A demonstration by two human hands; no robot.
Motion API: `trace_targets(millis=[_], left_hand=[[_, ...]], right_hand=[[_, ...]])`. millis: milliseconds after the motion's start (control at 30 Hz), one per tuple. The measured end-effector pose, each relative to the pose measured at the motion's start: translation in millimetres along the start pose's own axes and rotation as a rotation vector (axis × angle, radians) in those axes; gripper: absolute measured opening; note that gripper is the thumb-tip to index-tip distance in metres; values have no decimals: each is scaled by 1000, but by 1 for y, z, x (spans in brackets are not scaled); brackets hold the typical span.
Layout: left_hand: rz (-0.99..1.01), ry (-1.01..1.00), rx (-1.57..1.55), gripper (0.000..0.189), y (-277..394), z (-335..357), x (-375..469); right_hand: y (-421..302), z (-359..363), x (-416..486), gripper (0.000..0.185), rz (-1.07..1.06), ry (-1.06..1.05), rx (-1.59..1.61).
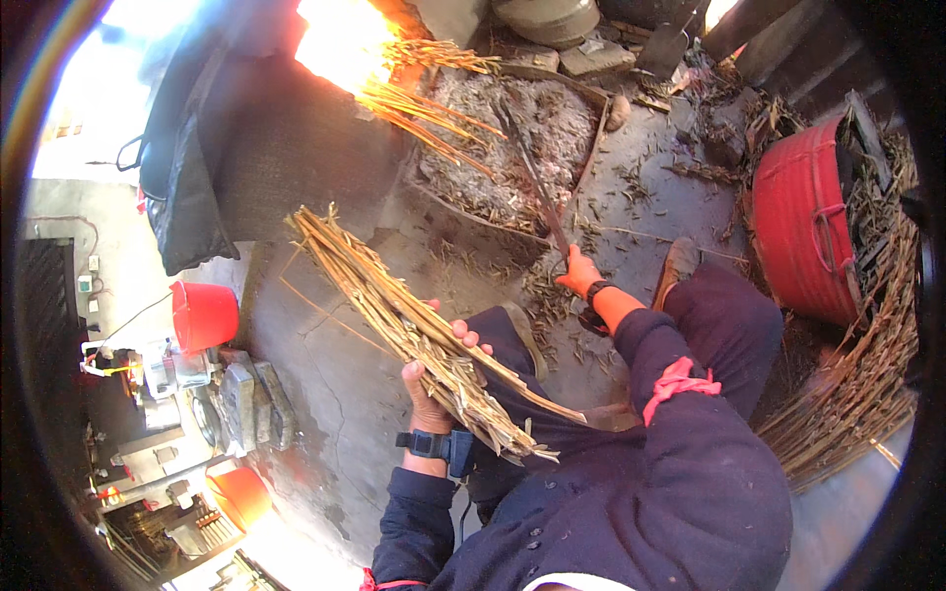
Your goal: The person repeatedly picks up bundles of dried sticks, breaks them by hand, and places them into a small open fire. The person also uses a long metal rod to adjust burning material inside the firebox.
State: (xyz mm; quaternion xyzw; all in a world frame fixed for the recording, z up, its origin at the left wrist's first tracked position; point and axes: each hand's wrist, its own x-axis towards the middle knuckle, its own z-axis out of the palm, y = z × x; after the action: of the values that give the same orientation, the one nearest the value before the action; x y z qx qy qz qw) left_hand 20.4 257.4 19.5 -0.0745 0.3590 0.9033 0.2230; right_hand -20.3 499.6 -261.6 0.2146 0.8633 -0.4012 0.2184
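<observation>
My left hand grips a thick bundle of dry plant stalks, held slantwise above my lap. My right hand is closed around the handle end of long dark metal fire tongs. Their far end reaches over a bed of grey ash inside a low rectangular surround. Bright flames glare from the stove opening beyond. Burning stalks stick out of it towards the ash, left of the tongs' tip. The glare hides the inside of the stove.
On the right a red tub lies tipped beside a heap of dry stalks. Chaff litters the concrete floor. A red bucket and stone blocks stand at left. A metal pot sits beyond the ash.
</observation>
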Motion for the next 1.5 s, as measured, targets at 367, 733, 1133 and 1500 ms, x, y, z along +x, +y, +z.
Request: trace_targets(millis=[367, 733, 1133, 1500], left_hand=[[64, -82, -45, 75, 1, 2, -21], [-160, -79, 68, 59, 7, 17, -31], [-156, -85, 39, 75, 16, -14, -24], [-173, -129, -9, 83, 22, -27, -16]], right_hand=[[-46, -172, -185, 45, -67, -399, 1446], [-71, -209, -371, 98, -135, -765, 1809], [-195, -119, -210, 76, -159, -706, 1911], [-213, -93, -152, 42, -240, -722, 1937]])
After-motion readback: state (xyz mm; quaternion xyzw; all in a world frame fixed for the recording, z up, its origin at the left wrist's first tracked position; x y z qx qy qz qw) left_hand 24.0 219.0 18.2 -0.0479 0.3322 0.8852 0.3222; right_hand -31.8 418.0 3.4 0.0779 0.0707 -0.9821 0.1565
